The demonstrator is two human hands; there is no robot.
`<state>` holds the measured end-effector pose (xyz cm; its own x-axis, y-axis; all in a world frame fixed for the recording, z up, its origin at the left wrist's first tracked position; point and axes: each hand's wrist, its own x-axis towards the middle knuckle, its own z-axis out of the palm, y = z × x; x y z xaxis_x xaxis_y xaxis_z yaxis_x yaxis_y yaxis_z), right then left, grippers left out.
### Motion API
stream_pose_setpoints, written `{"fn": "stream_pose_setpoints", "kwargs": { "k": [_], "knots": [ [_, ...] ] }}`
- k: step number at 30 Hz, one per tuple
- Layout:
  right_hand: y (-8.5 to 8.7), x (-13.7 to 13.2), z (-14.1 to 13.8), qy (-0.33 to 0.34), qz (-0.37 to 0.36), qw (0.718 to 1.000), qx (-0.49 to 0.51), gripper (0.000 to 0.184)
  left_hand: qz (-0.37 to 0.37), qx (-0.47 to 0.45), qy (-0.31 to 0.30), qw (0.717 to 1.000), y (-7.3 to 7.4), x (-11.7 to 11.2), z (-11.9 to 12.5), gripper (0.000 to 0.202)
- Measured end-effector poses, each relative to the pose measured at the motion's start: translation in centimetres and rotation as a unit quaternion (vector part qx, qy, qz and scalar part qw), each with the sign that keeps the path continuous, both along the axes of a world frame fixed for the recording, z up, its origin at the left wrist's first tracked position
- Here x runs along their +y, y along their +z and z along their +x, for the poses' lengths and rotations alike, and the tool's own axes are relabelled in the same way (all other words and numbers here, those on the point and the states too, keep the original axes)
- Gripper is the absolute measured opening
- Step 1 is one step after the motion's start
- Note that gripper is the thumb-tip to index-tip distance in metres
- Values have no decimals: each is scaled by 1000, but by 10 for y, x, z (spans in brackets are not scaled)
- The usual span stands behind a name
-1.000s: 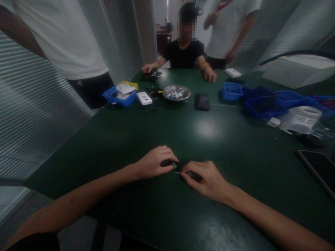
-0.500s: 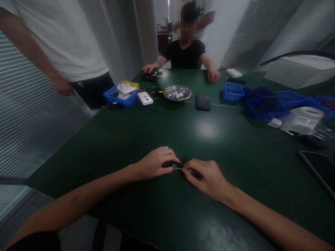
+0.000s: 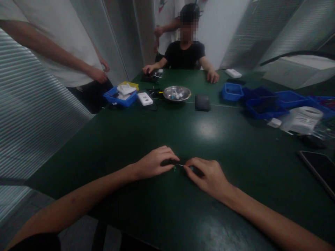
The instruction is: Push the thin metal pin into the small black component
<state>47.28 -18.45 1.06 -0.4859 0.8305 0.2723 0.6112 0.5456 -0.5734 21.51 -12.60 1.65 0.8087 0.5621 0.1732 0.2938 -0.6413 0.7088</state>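
Low over the green table, my left hand (image 3: 159, 163) is closed in a pinch on a small green circuit board (image 3: 175, 168), which shows at the thumb tip. My right hand (image 3: 208, 172) faces it, thumb and forefinger pressed together on a thin pale strip (image 3: 180, 165), perhaps a wire or a pin. The strip spans the narrow gap between the two hands. Whether it joins the board is too small to tell. The fingers hide part of both pieces.
On the table (image 3: 125, 139) stand a metal dish (image 3: 177, 98) with small parts, a white power bank (image 3: 145, 99), a filled blue bin (image 3: 128, 100), a dark square object (image 3: 202, 102), more blue bins (image 3: 232, 92) and a phone (image 3: 320, 170). Other people sit and stand around.
The green board has turned and sits slightly lower at my left thumb. The pale strip has risen a little with my right fingertips. The standing person at left has moved their arms.
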Motion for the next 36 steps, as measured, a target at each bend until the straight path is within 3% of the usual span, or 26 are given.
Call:
{"fn": "stream_pose_setpoints", "kwargs": {
  "k": [7,14,17,19,22,26,29,33,36],
  "knots": [
    [-3,-1,3,-29,2,999,29,19,-18,-27,44,998,10,0,-3,25],
    [2,-4,5,-25,29,995,91,13,4,-7,-11,1000,16,7,-14,25],
    [5,-3,4,-39,30,993,105,13,20,20,-84,996,17,5,-15,30],
    [7,-3,4,-42,28,993,106,13,51,36,-118,991,17,3,-15,33],
    [8,-4,3,-44,25,993,104,14,122,51,-117,984,14,7,-19,33],
    [9,-5,4,-39,15,994,103,15,186,97,-41,977,5,33,-42,33],
    [9,-6,5,-36,14,994,99,16,204,140,84,965,-1,64,-79,33],
    [8,-8,5,-32,15,995,92,16,210,188,265,922,-8,99,-141,35],
    [7,-9,6,-32,13,995,89,16,201,198,361,889,-12,113,-179,34]
  ]
}}
